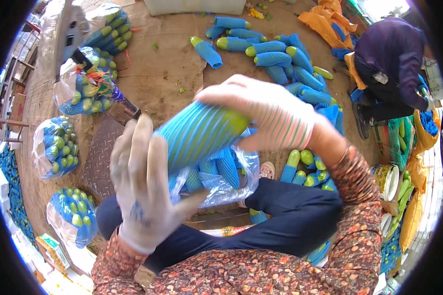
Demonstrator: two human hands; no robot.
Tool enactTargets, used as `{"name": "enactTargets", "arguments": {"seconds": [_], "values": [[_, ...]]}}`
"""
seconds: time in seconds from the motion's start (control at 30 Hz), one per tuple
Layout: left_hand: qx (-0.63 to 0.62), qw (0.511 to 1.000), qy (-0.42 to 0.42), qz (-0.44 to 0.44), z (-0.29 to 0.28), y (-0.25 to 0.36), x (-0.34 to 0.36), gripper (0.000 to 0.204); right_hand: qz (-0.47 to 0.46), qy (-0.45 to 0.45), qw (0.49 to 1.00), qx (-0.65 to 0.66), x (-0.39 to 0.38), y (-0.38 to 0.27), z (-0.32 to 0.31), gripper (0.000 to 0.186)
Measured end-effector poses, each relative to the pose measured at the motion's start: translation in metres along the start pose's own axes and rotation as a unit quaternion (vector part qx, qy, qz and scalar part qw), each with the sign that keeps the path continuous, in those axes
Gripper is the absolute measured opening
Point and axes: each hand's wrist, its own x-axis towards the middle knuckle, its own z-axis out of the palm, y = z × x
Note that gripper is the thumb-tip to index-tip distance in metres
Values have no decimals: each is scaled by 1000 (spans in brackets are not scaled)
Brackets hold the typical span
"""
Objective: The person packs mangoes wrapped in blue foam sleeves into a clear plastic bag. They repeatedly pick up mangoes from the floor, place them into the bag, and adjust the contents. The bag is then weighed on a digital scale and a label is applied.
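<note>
Green squash [209, 132] in blue net sleeve [179, 142]: held tilted above clear plastic bag [251, 181], ctr of scene, R end higher. My R hand [266, 112], gloved, grips R end, fingers over top, thumb below. My L hand [147, 196], gloved, fingers extended, thumb apart, at L end; contact: can't tell. Far R: loose sleeved squashes [300, 59]. L side: filled bags [60, 147].

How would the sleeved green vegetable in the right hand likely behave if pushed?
The green vegetable would probably roll, being long and rounded. It seems stiff, showing no bend in the right hand. The ribbed blue net sleeve looks soft, so it may cushion knocks.
</note>
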Motion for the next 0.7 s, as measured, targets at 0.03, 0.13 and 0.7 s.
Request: {"name": "enactTargets", "arguments": {"seconds": [0.03,0.13,0.7], "values": [[-57,998,31,-14,-1,2,-1,91,67,23,993,95,2,-24,11,79],[-361,911,8,-201,-4,-1,-9,87,220,53,950,215,-13,-39,70,66],[-848,444,-219,-186,-7,-10,-34,87,502,223,461,697,-85,-58,90,20]]}}
